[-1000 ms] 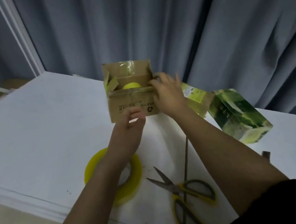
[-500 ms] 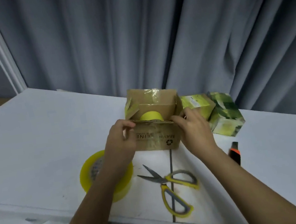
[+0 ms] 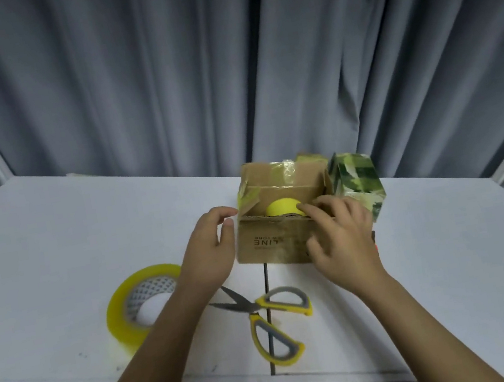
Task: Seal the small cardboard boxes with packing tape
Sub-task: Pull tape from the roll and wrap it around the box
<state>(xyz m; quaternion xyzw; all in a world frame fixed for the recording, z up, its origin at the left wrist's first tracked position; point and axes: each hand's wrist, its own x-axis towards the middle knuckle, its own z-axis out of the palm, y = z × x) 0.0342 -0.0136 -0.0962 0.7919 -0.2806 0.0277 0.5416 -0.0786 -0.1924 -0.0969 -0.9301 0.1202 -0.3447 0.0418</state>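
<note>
matt cardboard box (image 3: 272, 243), seemingly glossy tape roll (image 3: 124, 313)

I read only upside-down "LINE" on the near face of the brown cardboard box (image 3: 271, 240); smaller print is blurred.

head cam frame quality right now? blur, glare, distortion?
Head view: dim, even light with a bluish cast; right hand and left hand softly motion-blurred; print on the cardboard box barely legible; glare on the clear tape across its rear flap; wide-angle bowing at the table edges; tape roll fairly sharp.
</note>
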